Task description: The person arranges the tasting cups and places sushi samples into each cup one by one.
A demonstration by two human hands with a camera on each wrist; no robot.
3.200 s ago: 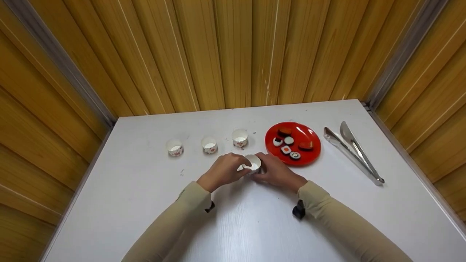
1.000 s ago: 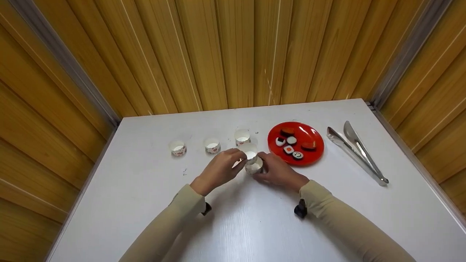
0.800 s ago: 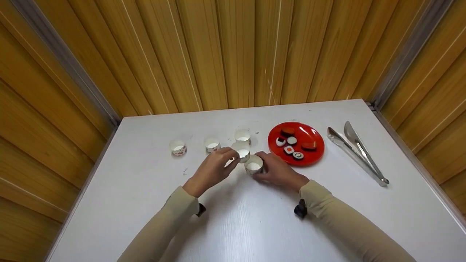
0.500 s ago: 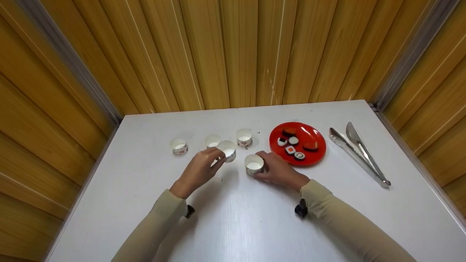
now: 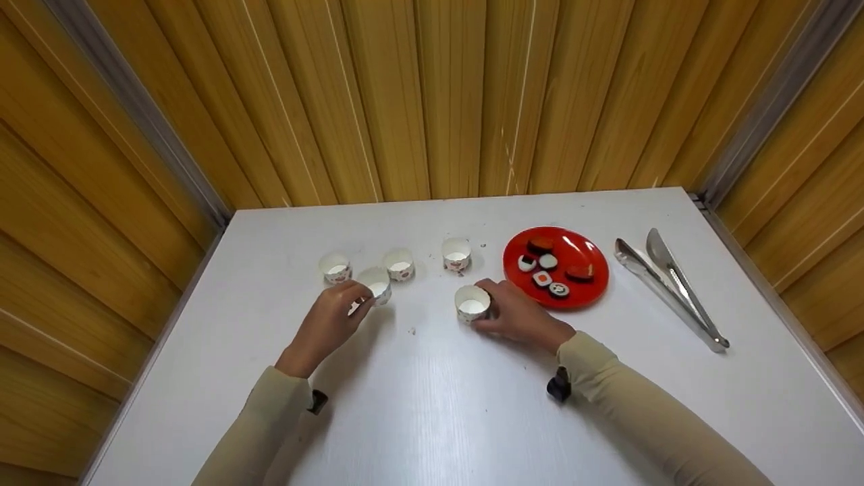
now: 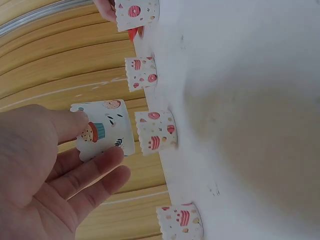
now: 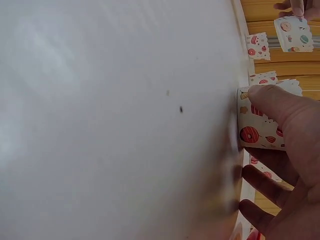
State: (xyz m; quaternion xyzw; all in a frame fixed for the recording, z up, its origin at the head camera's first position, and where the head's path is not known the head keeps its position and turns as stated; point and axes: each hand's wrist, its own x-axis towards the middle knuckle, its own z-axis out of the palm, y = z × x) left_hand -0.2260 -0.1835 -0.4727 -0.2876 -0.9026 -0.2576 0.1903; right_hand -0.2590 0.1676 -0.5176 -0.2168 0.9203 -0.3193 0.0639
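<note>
The left hand (image 5: 329,322) pinches a white paper cup (image 5: 375,286) by its side, raised above the table. In the left wrist view this held cup (image 6: 107,129) shows a blue and red cupcake print, between thumb and fingers of the left hand (image 6: 60,170). The right hand (image 5: 523,314) grips another paper cup (image 5: 472,303) from its right side, and that cup stands upright on the table. Red donut prints show on this cup (image 7: 264,131) in the right wrist view, with the thumb of the right hand (image 7: 300,135) along it.
Three more cups stand behind in a row: left (image 5: 335,268), middle (image 5: 399,264) and right (image 5: 456,254). A red plate (image 5: 587,297) with several sushi pieces lies right of the right hand. Metal tongs (image 5: 675,290) lie farther right on the white table (image 5: 432,418).
The left hand has lifted one cup out of the cup in the right hand and carried it left. The right hand has stayed in place around its cup.
</note>
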